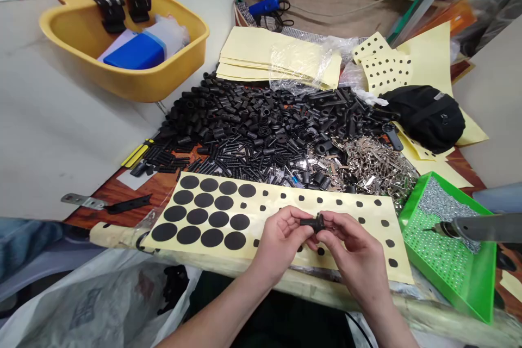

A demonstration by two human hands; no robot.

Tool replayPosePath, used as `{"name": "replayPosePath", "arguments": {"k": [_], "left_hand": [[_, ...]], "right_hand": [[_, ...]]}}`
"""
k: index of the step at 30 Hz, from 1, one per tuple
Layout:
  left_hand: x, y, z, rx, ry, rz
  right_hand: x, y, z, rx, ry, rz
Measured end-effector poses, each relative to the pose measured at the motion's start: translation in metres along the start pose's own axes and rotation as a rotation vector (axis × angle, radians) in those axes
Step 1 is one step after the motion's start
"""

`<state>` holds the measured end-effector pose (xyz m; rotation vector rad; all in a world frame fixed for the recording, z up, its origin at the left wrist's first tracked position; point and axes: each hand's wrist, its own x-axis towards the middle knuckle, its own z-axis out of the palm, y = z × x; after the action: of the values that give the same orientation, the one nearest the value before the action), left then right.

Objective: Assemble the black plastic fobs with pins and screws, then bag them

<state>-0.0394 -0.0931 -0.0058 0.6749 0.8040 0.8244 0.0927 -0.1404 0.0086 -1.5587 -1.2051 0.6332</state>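
Between my two hands is a small black plastic part [313,222], a short tube with a wider collar at its right end. My left hand [284,236] pinches the tube end. The fingers of my right hand [349,239] close round the collar end; some of that end is hidden by them. Both hands are just above a yellow sheet [250,212] that carries large black discs [188,235] on its left and small black dots [390,243] on its right. Beyond the sheet lies a heap of black plastic parts [240,114].
Small metal pieces [375,163] pile up behind the sheet. A green tray [468,293] with screws [442,201] stands at right, a driver tip [442,228] over it. A yellow basket [134,79] hangs at upper left. Yellow sheets [253,46] and a black cap [426,117] lie behind.
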Motion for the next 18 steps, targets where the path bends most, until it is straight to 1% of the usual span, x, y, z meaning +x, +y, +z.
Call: {"name": "replayPosePath", "arguments": {"k": [3, 5, 6, 9, 10, 11, 12, 15, 16, 18], "left_hand": [[0.0, -0.0011, -0.0009, 0.02, -0.018, 0.008], [0.0001, -0.0025, -0.0011, 0.025, -0.02, 0.004], [0.0001, -0.0033, -0.0009, 0.028, -0.017, 0.004], [0.0004, -0.0049, -0.0001, 0.044, -0.025, 0.019], [0.0005, -0.0052, 0.0, 0.049, -0.031, 0.027], [0.0006, -0.0054, -0.0002, 0.051, -0.037, 0.035], [0.0007, -0.0056, -0.0005, 0.049, -0.039, 0.041], [0.0014, -0.0056, -0.0024, 0.03, -0.033, 0.032], [0.0017, -0.0053, -0.003, 0.02, -0.035, 0.021], [0.0021, -0.0042, -0.0037, -0.006, -0.047, -0.004]], "right_hand": [[0.0008, 0.0034, -0.0027, -0.062, -0.031, -0.104], [0.0021, 0.0051, -0.0054, -0.054, -0.081, -0.096], [0.0028, 0.0056, -0.0064, -0.031, -0.096, -0.061], [0.0039, 0.0054, -0.0068, 0.074, -0.113, 0.119], [0.0039, 0.0049, -0.0062, 0.091, -0.114, 0.158], [0.0037, 0.0042, -0.0054, 0.083, -0.115, 0.159], [0.0034, 0.0033, -0.0045, 0.048, -0.11, 0.122], [0.0031, 0.0002, -0.0024, -0.099, -0.067, -0.08], [0.0034, -0.0007, -0.0026, -0.121, -0.065, -0.105], [0.0049, -0.0021, -0.0052, -0.107, -0.099, -0.068]]}}
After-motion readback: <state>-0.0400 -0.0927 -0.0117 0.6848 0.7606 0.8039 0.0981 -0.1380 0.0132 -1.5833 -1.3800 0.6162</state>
